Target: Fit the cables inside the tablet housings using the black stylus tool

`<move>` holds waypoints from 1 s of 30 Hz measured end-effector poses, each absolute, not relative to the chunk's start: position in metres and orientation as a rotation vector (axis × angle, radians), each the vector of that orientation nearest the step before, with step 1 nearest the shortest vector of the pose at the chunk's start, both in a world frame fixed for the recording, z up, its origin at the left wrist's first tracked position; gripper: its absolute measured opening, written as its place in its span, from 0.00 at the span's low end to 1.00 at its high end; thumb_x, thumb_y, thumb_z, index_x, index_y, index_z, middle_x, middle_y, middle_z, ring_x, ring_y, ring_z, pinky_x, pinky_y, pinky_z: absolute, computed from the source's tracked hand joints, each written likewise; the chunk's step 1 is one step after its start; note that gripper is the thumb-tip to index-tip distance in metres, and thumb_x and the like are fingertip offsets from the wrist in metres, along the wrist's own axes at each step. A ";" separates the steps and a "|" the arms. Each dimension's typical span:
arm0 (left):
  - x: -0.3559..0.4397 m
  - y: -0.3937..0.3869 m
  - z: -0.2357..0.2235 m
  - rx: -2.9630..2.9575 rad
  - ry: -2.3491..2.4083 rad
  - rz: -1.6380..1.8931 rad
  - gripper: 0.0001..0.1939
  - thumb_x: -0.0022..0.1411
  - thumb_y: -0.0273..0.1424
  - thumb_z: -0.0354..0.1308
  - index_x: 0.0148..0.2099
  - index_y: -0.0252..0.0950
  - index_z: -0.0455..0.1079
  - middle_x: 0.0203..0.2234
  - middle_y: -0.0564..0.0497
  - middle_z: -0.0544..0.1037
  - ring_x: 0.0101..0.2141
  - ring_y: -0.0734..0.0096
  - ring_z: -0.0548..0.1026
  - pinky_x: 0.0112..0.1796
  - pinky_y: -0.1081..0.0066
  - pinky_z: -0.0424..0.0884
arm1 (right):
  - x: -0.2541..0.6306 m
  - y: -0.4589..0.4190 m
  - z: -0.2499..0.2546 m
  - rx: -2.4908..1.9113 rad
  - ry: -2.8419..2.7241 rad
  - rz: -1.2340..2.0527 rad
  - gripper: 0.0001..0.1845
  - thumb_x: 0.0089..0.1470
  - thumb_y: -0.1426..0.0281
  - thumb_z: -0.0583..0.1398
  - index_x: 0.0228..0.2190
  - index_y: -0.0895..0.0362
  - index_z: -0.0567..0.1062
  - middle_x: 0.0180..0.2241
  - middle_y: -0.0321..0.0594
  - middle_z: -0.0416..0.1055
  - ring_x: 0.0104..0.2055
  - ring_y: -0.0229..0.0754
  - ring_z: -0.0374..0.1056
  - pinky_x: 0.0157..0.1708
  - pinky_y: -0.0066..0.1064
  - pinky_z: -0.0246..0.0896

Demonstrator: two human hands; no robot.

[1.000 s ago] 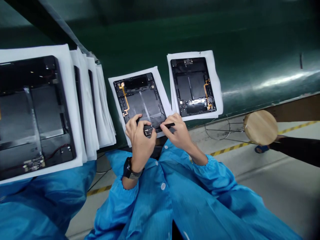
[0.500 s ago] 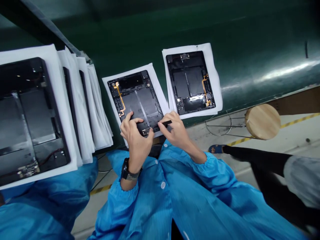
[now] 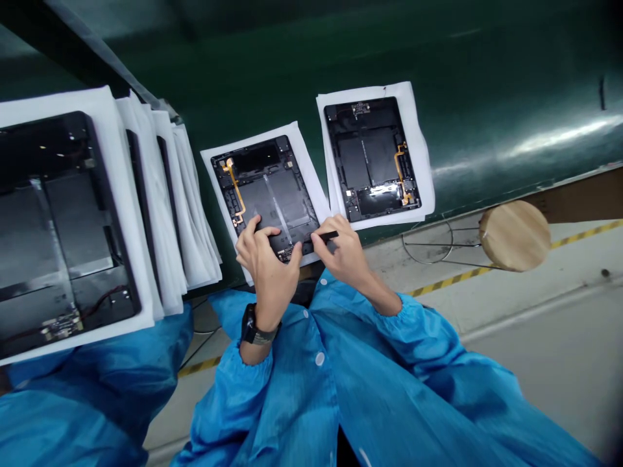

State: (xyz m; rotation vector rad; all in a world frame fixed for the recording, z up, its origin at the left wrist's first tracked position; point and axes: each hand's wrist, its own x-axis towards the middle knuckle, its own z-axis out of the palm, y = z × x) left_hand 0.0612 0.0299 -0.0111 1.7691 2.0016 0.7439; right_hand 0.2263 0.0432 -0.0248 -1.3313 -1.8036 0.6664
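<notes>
An opened tablet chassis [image 3: 267, 191] with an orange flex cable lies on a white sheet at the near edge of the green belt. My left hand [image 3: 267, 263] rests on its near end, fingers curled and pressing beside a small circuit board [image 3: 286, 253]. My right hand [image 3: 343, 253] pinches a thin black tool [image 3: 325, 236] whose tip points left toward that board. A second opened tablet chassis [image 3: 372, 159] lies on its own white sheet just to the right, untouched.
A stack of more chassis on white sheets [image 3: 73, 214] fills the left side. The green conveyor belt [image 3: 487, 97] stretches to the right. A round wooden stool [image 3: 514, 235] stands on the floor at the right, beside a yellow-black floor stripe.
A person's leg and sandal that crossed the floor at right have gone. My hands stay on the chassis' near end, the tool shifting slightly.
</notes>
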 end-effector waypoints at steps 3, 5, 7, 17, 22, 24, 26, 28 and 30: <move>0.062 0.031 -0.011 1.764 2.002 0.747 0.19 0.60 0.35 0.68 0.49 0.42 0.65 0.67 0.42 0.65 0.66 0.40 0.60 0.60 0.44 0.59 | 0.226 0.043 -0.026 -1.332 -1.798 0.645 0.11 0.68 0.71 0.56 0.31 0.52 0.71 0.31 0.39 0.70 0.37 0.46 0.64 0.42 0.43 0.60; 0.063 0.032 -0.011 1.756 2.013 0.742 0.19 0.60 0.35 0.69 0.49 0.42 0.65 0.67 0.42 0.65 0.66 0.40 0.60 0.60 0.44 0.59 | 0.226 0.043 -0.027 -1.320 -1.793 0.631 0.11 0.69 0.71 0.56 0.31 0.52 0.71 0.31 0.39 0.70 0.37 0.46 0.64 0.41 0.43 0.60; 0.064 0.033 -0.010 1.751 2.033 0.737 0.19 0.60 0.36 0.69 0.49 0.42 0.65 0.66 0.42 0.66 0.66 0.40 0.60 0.60 0.44 0.59 | 0.225 0.043 -0.028 -1.316 -1.773 0.622 0.11 0.69 0.71 0.56 0.31 0.52 0.71 0.30 0.40 0.70 0.37 0.46 0.64 0.41 0.43 0.61; 0.068 0.035 -0.009 1.748 2.062 0.731 0.20 0.59 0.36 0.70 0.48 0.42 0.64 0.65 0.41 0.66 0.66 0.40 0.60 0.60 0.44 0.59 | 0.223 0.044 -0.029 -1.351 -1.724 0.606 0.12 0.69 0.70 0.55 0.30 0.52 0.69 0.30 0.41 0.69 0.36 0.46 0.65 0.41 0.43 0.62; 0.069 0.038 -0.006 1.710 2.073 0.717 0.21 0.58 0.36 0.70 0.48 0.42 0.64 0.64 0.41 0.66 0.66 0.42 0.59 0.61 0.44 0.58 | 0.223 0.045 -0.033 -1.290 -1.729 0.555 0.12 0.69 0.72 0.56 0.30 0.53 0.69 0.29 0.40 0.68 0.35 0.45 0.65 0.40 0.42 0.61; 0.070 0.040 -0.005 1.701 2.083 0.707 0.21 0.58 0.36 0.70 0.48 0.42 0.64 0.63 0.41 0.66 0.66 0.43 0.59 0.62 0.44 0.58 | 0.224 0.045 -0.034 -1.260 -1.729 0.558 0.12 0.68 0.73 0.57 0.30 0.53 0.70 0.29 0.39 0.68 0.35 0.45 0.65 0.39 0.41 0.60; 0.070 0.041 -0.004 1.693 2.087 0.698 0.22 0.57 0.37 0.70 0.48 0.42 0.64 0.63 0.41 0.66 0.65 0.44 0.59 0.62 0.45 0.58 | 0.225 0.046 -0.036 -1.238 -1.721 0.564 0.11 0.68 0.73 0.57 0.31 0.54 0.70 0.30 0.39 0.68 0.35 0.45 0.65 0.39 0.41 0.60; 0.070 0.042 -0.004 1.687 2.083 0.688 0.21 0.57 0.37 0.70 0.48 0.42 0.64 0.63 0.41 0.66 0.66 0.44 0.59 0.63 0.44 0.58 | 0.226 0.046 -0.037 -1.237 -1.712 0.576 0.11 0.68 0.73 0.57 0.31 0.53 0.70 0.30 0.39 0.69 0.35 0.44 0.65 0.39 0.41 0.60; 0.069 0.042 -0.004 1.685 2.080 0.684 0.21 0.57 0.37 0.70 0.47 0.42 0.64 0.63 0.41 0.66 0.66 0.43 0.59 0.63 0.43 0.57 | 0.226 0.045 -0.037 -1.250 -1.709 0.591 0.11 0.68 0.72 0.57 0.31 0.53 0.70 0.30 0.39 0.69 0.35 0.44 0.65 0.40 0.42 0.60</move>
